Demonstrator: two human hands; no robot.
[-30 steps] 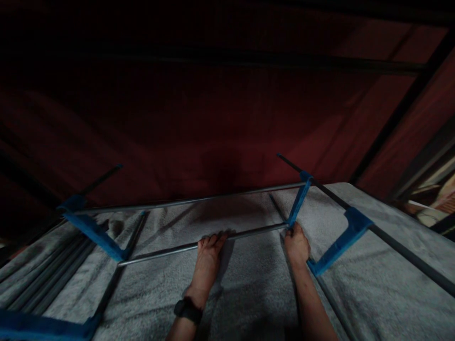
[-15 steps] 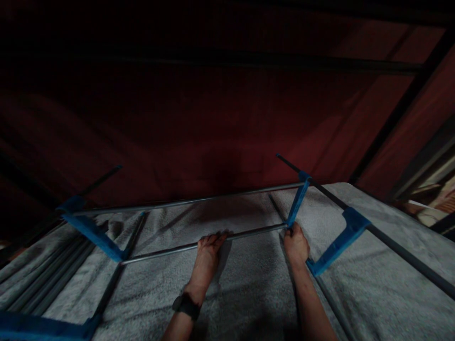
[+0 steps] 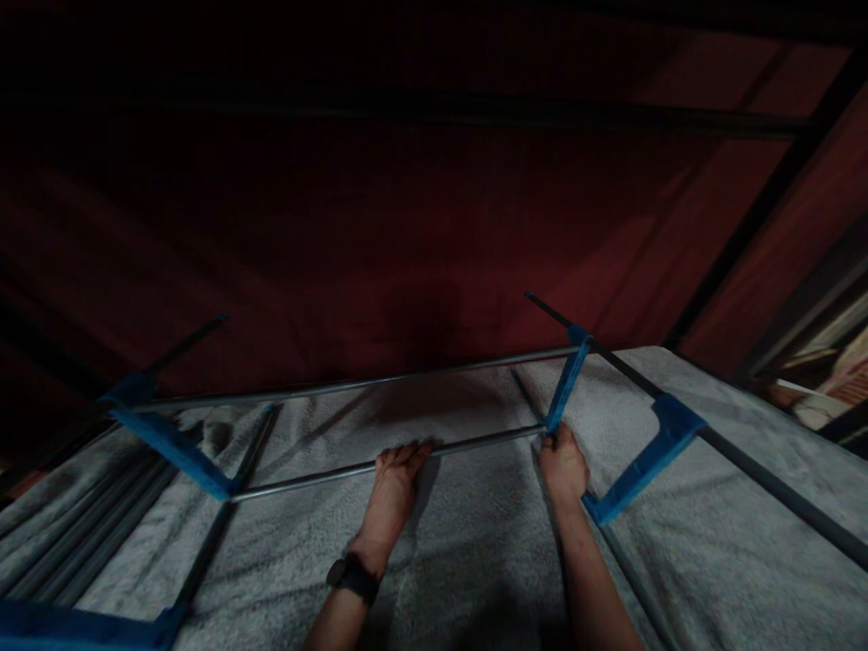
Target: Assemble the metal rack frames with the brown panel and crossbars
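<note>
A frame of grey metal tubes and blue plastic brackets stands on a grey fleecy cloth. My left hand (image 3: 394, 488), with a dark watch on its wrist, grips the lower cross tube (image 3: 485, 441) near its middle, fingers over the top. At that tube's right end, my right hand (image 3: 565, 466) is closed around the lower end of a blue bracket (image 3: 568, 387); its fingertips are partly hidden. The tube's left end meets another blue bracket (image 3: 177, 455). An upper cross tube (image 3: 366, 384) runs behind, between the same two brackets.
Nearer on the right, a blue bracket (image 3: 634, 479) hangs from a long side tube (image 3: 773, 486). Several loose grey tubes (image 3: 101, 520) lie at the left, beside a blue bracket (image 3: 74, 624). A dark red wall (image 3: 434, 244) rises behind the cloth (image 3: 475, 542).
Both hands keep their places on the tube and bracket. The left end of the frame has shifted very slightly to the left.
</note>
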